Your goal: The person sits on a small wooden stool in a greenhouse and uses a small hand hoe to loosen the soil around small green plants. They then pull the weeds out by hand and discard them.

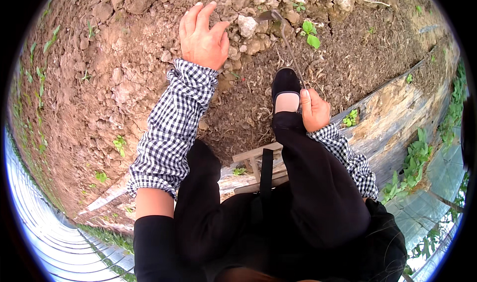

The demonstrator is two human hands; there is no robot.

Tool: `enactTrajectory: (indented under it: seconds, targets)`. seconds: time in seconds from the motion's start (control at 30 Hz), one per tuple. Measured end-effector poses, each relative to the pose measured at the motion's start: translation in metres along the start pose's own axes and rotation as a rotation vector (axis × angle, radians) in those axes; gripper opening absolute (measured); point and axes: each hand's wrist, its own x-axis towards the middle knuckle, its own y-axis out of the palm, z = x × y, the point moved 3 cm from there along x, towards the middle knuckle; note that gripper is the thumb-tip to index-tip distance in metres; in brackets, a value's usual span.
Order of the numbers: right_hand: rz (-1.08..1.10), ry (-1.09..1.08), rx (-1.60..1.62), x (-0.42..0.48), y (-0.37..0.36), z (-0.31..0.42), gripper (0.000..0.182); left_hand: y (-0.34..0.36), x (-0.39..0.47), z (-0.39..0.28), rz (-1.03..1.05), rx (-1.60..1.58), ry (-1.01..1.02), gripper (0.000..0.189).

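My left hand (204,38) hovers over or rests on cloddy soil with its fingers apart, holding nothing; whether it touches the ground I cannot tell. My right hand (316,110) is closed around the end of a small hand hoe (288,43) with a thin metal shank. The hoe's blade lies at the upper middle, beside a pale clod (247,26). A leafy green seedling (310,34) stands right of the shank. Checked sleeve covers reach over both forearms.
A black shoe (286,81) is planted close to the hoe's shank. Beneath me is a wooden stool (257,153). Plastic film (384,107) partly covered with soil runs along the right, with leafy plants (415,161) beyond. Small seedlings (119,145) dot the left side.
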Motion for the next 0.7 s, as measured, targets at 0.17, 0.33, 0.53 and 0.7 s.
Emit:
enactTrajectory:
  seconds: [0.17, 0.33, 0.53, 0.7]
  targets:
    - [-0.079, 0.014, 0.292, -0.006, -0.009, -0.012, 0.037, 0.012, 0.003, -0.003, -0.005, 0.021, -0.023, 0.015]
    - [-0.016, 0.008, 0.302, 0.000, -0.005, 0.001, 0.036, 0.019, 0.005, -0.005, -0.022, 0.103, -0.080, 0.019]
    - [0.061, -0.039, 0.284, 0.015, 0.001, 0.006, 0.036, 0.025, 0.006, -0.011, -0.035, 0.137, -0.094, 0.014]
    - [0.101, -0.068, 0.274, 0.022, 0.009, 0.012, 0.036, 0.024, 0.006, -0.012, -0.061, 0.146, -0.079, 0.010]
